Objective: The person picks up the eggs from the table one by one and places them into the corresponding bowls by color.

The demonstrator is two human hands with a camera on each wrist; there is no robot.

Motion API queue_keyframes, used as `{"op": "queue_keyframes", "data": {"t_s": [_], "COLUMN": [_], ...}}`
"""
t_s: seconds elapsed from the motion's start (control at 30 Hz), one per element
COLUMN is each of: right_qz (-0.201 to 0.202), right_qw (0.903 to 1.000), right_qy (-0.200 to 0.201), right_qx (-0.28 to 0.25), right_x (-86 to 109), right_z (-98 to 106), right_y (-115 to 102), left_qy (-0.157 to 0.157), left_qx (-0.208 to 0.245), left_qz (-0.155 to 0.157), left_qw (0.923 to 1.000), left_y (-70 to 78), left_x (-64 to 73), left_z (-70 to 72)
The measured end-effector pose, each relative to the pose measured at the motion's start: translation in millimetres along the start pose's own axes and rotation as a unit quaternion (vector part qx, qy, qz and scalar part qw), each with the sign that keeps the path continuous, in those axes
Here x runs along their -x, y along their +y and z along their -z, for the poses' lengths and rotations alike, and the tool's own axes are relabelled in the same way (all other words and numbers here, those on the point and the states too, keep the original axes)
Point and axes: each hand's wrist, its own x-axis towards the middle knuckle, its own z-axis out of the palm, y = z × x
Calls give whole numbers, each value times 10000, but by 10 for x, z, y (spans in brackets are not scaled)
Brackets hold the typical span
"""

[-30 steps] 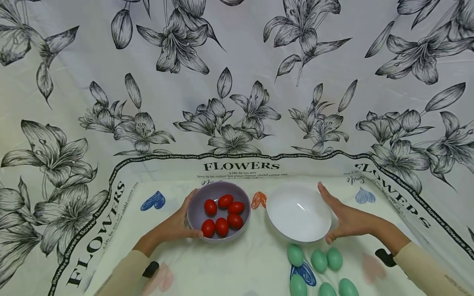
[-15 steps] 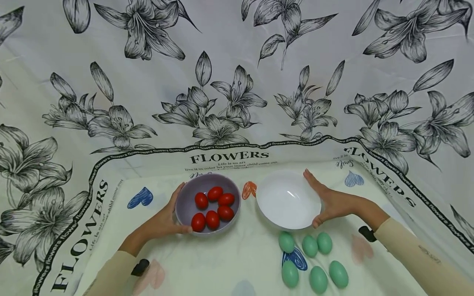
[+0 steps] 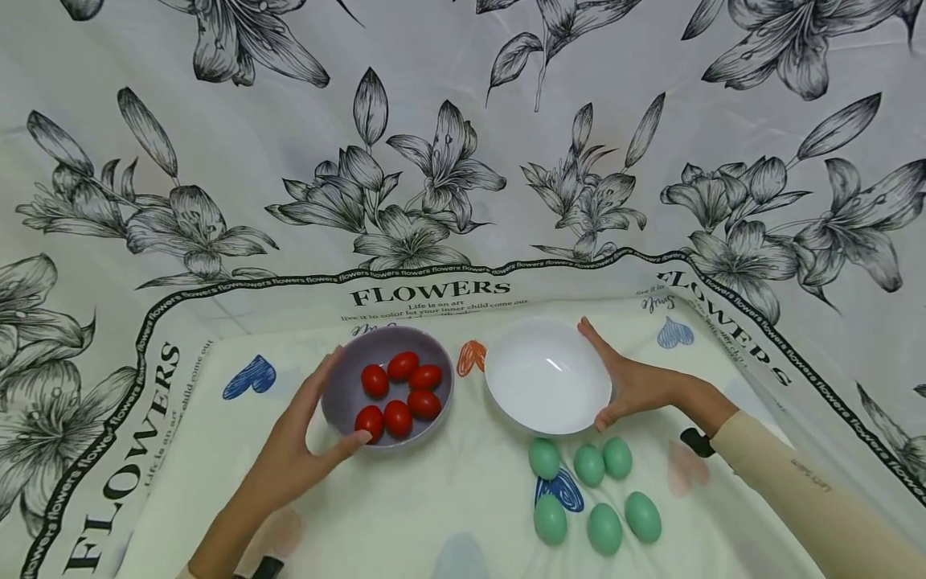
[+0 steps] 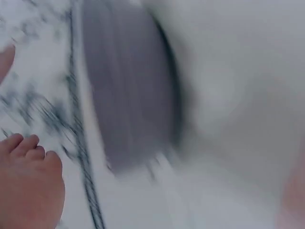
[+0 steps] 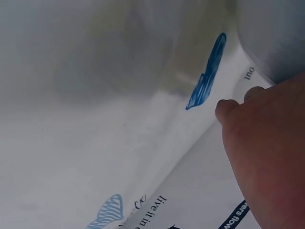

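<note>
A purple bowl (image 3: pixel 336 402) stands left of centre in the head view, with several glossy red eggs (image 3: pixel 398 418) inside. My left hand (image 3: pixel 285 458) is spread at the bowl's left side, the thumb overlapping its near rim. In the left wrist view the bowl's wall (image 4: pixel 131 90) is blurred and a gap separates it from the hand (image 4: pixel 31 186). To the right is a white bowl (image 3: pixel 546 378) with nothing in it. My right hand (image 3: pixel 640 386) holds that bowl by its right side, fingers at the far rim and thumb at the near rim.
Several green eggs (image 3: pixel 604 527) lie loose on the cloth in front of the white bowl. A pale cloth (image 3: pixel 347 523) with printed hearts covers the table. Behind it rises a white curtain (image 3: pixel 304 121) with black flower drawings.
My left hand has drawn back from the purple bowl toward the near left. My right hand has closed in on the white bowl. The head view has shifted, while both bowls keep their places.
</note>
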Motion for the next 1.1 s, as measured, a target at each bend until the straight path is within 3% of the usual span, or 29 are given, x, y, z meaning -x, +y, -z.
{"op": "queue_keyframes", "data": {"t_s": [0.1,0.17,0.33,0.4,0.47,0.77,1.03,1.1], "right_qz": [18,6,-28,-76,-118,-104,-130,-229], "right_qw": [9999,9998,9994,9993,9992,9996,9991,9991], "right_qy": [84,169,320,335,327,227,161,148], "right_qx": [-60,-82,-103,-134,-190,-124,-369,-328], "right_x": [8,20,9,-10,-25,-24,34,90], "right_z": [-9,-6,-19,-43,-71,-33,-16,-12], "right_y": [12,24,41,38,35,-8,-143,-139], "left_qy": [173,-95,-1329,-1618,-1695,-2068,-1828,-1881], "left_qx": [526,838,850,820,942,1392,1436,1341], "left_qz": [-664,-874,-499,-328,-309,824,469,558], "left_qw": [9963,9926,9862,9829,9805,9649,9715,9713], "left_y": [368,517,608,600,587,588,509,514], "left_x": [51,67,81,95,126,334,434,440], "left_z": [-274,-546,-1271,-1495,-1672,-2114,-2389,-2435]}}
